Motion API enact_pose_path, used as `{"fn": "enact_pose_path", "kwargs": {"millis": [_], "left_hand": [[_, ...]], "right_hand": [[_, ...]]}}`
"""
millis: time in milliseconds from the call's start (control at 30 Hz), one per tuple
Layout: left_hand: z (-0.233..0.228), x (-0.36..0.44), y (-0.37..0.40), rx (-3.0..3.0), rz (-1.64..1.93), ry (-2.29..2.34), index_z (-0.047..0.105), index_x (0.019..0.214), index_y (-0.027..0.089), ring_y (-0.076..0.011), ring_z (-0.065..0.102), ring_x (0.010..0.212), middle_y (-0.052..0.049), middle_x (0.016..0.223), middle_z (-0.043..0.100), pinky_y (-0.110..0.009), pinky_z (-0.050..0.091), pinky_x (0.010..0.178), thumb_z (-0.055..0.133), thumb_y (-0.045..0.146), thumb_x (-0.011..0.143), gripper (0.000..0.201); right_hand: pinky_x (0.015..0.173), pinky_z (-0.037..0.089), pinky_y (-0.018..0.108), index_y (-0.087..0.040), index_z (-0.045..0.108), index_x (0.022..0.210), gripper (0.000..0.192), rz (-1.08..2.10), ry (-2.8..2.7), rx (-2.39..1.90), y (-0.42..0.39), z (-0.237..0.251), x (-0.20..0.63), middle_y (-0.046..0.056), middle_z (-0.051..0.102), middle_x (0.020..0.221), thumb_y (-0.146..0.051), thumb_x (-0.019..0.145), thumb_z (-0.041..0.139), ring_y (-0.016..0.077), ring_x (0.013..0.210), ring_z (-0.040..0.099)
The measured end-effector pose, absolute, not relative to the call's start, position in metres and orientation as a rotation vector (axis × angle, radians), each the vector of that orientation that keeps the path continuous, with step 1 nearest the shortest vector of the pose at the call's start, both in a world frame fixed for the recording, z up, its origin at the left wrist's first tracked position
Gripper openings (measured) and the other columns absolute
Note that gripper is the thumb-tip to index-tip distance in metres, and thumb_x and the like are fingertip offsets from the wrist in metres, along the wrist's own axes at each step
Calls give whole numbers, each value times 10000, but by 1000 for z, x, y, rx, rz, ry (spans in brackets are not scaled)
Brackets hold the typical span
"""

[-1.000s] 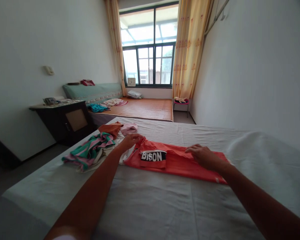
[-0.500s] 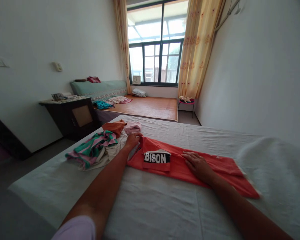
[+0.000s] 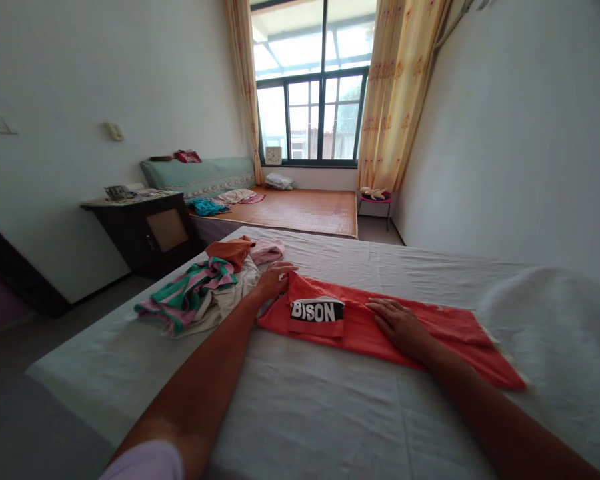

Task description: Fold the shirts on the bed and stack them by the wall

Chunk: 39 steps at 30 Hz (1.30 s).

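An orange-red T-shirt [image 3: 355, 337] lies folded into a long strip across the white sheet, with a black patch lettered "BISON" facing up. My left hand [image 3: 274, 280] pinches the shirt's far left corner, fingers closed on the cloth. Flat on the middle of the strip rests my right hand [image 3: 397, 325], its fingers stretched out and touching the fabric. Left of my left hand sits a loose heap: a green and pink striped garment [image 3: 193, 293], a cream cloth [image 3: 220, 310], a rust-orange cloth [image 3: 230, 252] and a pink cloth [image 3: 267, 250].
The white-sheeted surface [image 3: 330, 413] has its left edge near the floor gap. Beyond it are a bed with a woven mat [image 3: 300, 210], a dark cabinet [image 3: 145, 233] to the left, and a small stool [image 3: 375, 198] by the right wall.
My left hand has shifted slightly right at the shirt's left corner, still gripping it. My right hand stays flat on the shirt. The whole view has tilted slightly.
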State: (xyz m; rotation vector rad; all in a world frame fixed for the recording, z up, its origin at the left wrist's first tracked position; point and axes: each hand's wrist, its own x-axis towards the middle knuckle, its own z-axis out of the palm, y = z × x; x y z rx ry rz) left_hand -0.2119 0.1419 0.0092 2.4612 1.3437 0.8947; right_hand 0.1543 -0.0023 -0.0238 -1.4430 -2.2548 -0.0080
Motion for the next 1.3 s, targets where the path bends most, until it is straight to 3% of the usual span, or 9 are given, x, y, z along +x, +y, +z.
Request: {"fn": "enact_pose_path", "kwargs": {"millis": [133, 267, 367, 500, 767, 933, 1100, 1233, 1300], "left_hand": [[5, -212, 138, 2499, 673, 1450, 747, 950, 261, -209, 560, 1069, -26, 1033, 694, -313, 390, 999, 542, 153, 759, 300], [14, -215, 135, 2423, 693, 1492, 747, 959, 246, -223, 568, 1070, -40, 1065, 690, -338, 395, 999, 558, 139, 749, 302], [37, -214, 124, 2384, 705, 1154, 741, 979, 222, -223, 577, 1079, -52, 1120, 674, -331, 427, 970, 617, 152, 726, 291], [65, -209, 102, 2307, 353, 508, 763, 889, 196, -224, 637, 965, -76, 1055, 701, -290, 494, 857, 709, 147, 668, 233], [57, -197, 92, 2394, 120, 388, 773, 841, 253, -190, 638, 921, 1, 937, 732, -244, 467, 887, 636, 2, 593, 379], [52, -199, 95, 2273, 182, 437, 766, 844, 221, -181, 645, 859, -15, 907, 730, -232, 484, 816, 635, 57, 640, 292], [51, -199, 95, 2188, 374, 599, 701, 932, 131, -154, 607, 760, -38, 860, 705, -194, 472, 659, 586, 192, 750, 225], [51, -191, 91, 2194, 411, 761, 641, 974, 127, -125, 570, 695, -11, 802, 669, -188, 462, 605, 508, 234, 801, 243], [51, -186, 88, 2234, 385, 956, 618, 973, 128, -111, 546, 624, 7, 731, 631, -187, 442, 561, 484, 230, 796, 244]], "right_hand": [[1001, 408, 476, -318, 548, 1279, 396, 4, -2279, -1513, -4, -22, 163, 16, 562, 1327, -416, 935, 378, 236, 1232, 482], [969, 435, 462, -306, 584, 1242, 380, -29, -2208, -1604, -6, -19, 178, 25, 603, 1273, -399, 926, 396, 246, 1188, 515], [940, 453, 447, -276, 595, 1230, 367, -70, -2146, -1597, -8, -15, 178, 53, 631, 1224, -347, 905, 438, 253, 1143, 540], [967, 416, 457, -316, 507, 1319, 433, -136, -2243, -1405, -18, -3, 149, 26, 563, 1318, -259, 892, 463, 253, 1187, 496], [994, 352, 463, -350, 559, 1258, 359, -198, -2584, -1099, -31, 21, 76, 21, 543, 1344, -252, 920, 487, 267, 1235, 449], [931, 410, 408, -286, 670, 1023, 208, 214, -2434, -1093, -23, 29, 68, 28, 695, 1073, -346, 915, 503, 238, 1087, 565], [627, 514, 281, -196, 605, 892, 314, 899, -1812, -1240, -5, 15, 62, 23, 707, 800, -478, 889, 468, 167, 707, 661], [468, 478, 231, -187, 539, 887, 288, 1029, -1508, -1399, 4, 6, 56, -14, 644, 563, -468, 825, 546, 147, 510, 626], [448, 469, 223, -183, 524, 946, 307, 1023, -1381, -1423, 5, 4, 57, -5, 651, 580, -449, 803, 578, 145, 496, 622]]}}
